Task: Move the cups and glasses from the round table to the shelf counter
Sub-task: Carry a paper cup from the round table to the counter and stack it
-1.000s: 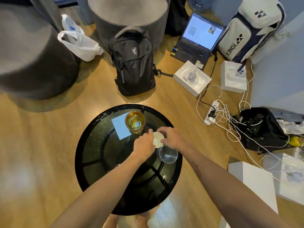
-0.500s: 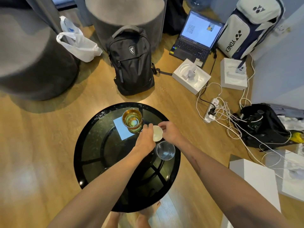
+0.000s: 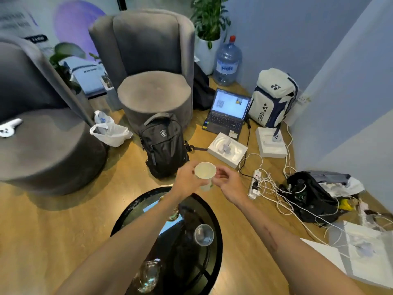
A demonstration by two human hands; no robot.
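My left hand (image 3: 187, 180) holds a small white paper cup (image 3: 205, 171) in the air above the far edge of the round black glass table (image 3: 127, 211). My right hand (image 3: 228, 180) is beside the cup with its fingertips at the cup's right side. On the table a clear glass (image 3: 203, 234) stands near the right edge. A second clear glass (image 3: 148, 275) stands at the near side. The gold-rimmed glass (image 3: 173, 213) is mostly hidden behind my left forearm, next to a blue paper (image 3: 170, 227).
A black backpack (image 3: 163, 143) leans against a grey armchair (image 3: 153, 81) just beyond the table. Another grey seat (image 3: 49, 150) is at the left. A power strip with tangled white cables (image 3: 261, 182), a laptop (image 3: 228, 112), white boxes and bags crowd the floor to the right.
Both hands have lifted the white cup off the table and carried it up and away. The view has tilted upward, so the table now sits lower in frame.
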